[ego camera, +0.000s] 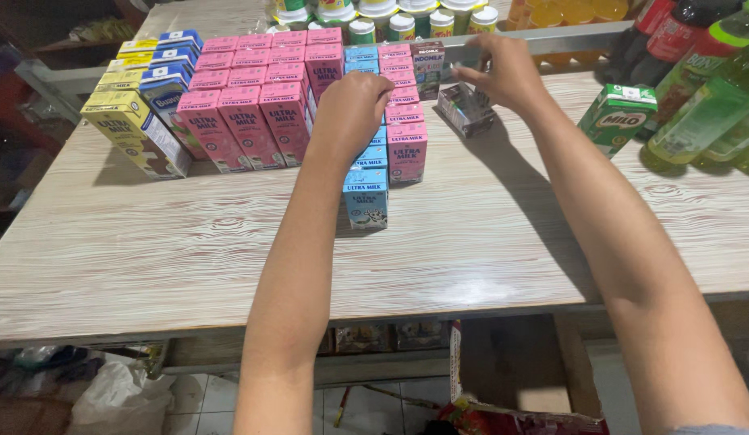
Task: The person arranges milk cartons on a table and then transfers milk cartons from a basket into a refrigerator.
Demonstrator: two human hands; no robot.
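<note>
Milk cartons (253, 97) stand in rows on counter (229, 242). Left hand (354, 105) rests on blue cartons (366, 189), fingers curled together. Right hand (507, 72) fingers pinched on grey carton (464, 109).

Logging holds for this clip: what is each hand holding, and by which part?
Left hand rests on the blue carton row, hold unclear. Right hand touches the grey carton at its top.

The surface (189, 258) was pale wood grain, streaked grey and cream. Pink milk cartons (249, 89) filled the far middle, with yellow cartons (132, 121) and blue-and-white cartons (166, 76) to their left. Light-blue cartons (366, 193) ran nearer. A green carton (618, 117) stood right, beside green bottles (705, 113).
</note>
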